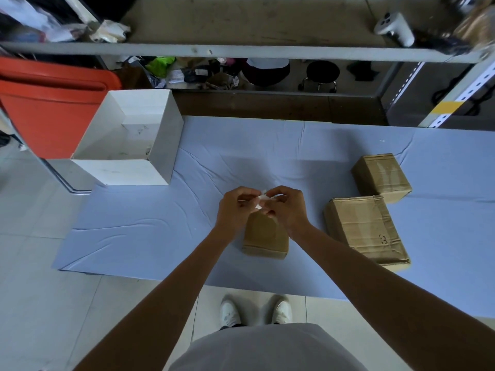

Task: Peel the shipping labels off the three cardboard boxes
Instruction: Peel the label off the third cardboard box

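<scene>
Blue cloth covered the bench. Over the small box near its front edge, left hand and right hand pinched a white label; a larger box and a far box sat toward the right edge.

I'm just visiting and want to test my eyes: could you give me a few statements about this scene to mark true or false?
1. The left hand and right hand both pinch a white scrap. True.
2. The white box sits right of the hands. False: it sits to their left.
3. Three cardboard boxes lie on the blue cloth. True.
4. The hands hover over the largest box. False: they are over the smallest box; the largest lies to its right.
</scene>
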A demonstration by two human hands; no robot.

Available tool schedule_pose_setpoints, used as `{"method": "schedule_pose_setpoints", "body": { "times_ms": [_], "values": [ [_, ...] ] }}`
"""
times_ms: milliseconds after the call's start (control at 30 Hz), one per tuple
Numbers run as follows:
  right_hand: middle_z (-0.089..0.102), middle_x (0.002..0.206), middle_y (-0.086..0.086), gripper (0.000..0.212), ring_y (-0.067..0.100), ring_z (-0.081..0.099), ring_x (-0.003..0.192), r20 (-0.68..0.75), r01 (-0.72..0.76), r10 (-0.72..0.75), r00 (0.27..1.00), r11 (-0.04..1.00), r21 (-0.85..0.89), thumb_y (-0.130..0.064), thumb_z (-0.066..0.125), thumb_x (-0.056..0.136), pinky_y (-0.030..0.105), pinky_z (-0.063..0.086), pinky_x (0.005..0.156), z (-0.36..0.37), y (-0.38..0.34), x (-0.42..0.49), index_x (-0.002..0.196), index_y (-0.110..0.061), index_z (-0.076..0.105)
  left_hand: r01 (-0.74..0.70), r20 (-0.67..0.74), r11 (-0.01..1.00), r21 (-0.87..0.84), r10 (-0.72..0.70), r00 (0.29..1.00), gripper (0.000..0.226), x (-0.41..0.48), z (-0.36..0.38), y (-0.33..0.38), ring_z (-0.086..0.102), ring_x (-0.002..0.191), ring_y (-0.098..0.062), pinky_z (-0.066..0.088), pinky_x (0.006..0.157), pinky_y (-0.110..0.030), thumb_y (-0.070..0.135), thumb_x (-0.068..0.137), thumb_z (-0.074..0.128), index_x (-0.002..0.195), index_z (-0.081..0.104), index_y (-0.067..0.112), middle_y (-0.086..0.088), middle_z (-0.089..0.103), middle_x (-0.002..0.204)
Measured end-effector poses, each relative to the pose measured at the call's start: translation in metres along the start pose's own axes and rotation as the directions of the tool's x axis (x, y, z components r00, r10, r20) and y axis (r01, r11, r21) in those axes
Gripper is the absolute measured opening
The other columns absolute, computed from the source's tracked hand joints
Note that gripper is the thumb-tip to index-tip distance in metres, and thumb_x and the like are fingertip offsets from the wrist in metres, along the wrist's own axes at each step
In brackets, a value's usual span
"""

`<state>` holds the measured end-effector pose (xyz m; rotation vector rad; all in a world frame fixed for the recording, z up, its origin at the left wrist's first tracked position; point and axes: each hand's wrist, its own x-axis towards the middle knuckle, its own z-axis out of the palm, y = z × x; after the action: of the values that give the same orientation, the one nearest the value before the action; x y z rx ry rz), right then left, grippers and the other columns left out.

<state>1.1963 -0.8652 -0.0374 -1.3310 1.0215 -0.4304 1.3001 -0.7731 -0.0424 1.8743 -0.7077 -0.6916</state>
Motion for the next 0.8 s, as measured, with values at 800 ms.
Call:
{"method": "schedule_pose_setpoints", "body": {
  "times_ms": [800],
  "values": [
    [0.070,0.073,0.017,0.014,0.028,0.071,0.066,-0.068,0.172,-0.189,0.980,0.965,-0.199,0.002,0.066,0.081,0.041,0.061,0.067,0.008,-0.016,-0.009,0.093,-0.006,0.066,0.078,-0.014,0.997,0.020,-0.078,0.997,0.012,0.013,0.006,0.011,0.064,0.100,-0.032,0.054,0.089,-0.043,0.008,0.092,0.055,0.100,0.063,0.002,-0.016,0.066,0.105]
  ]
}}
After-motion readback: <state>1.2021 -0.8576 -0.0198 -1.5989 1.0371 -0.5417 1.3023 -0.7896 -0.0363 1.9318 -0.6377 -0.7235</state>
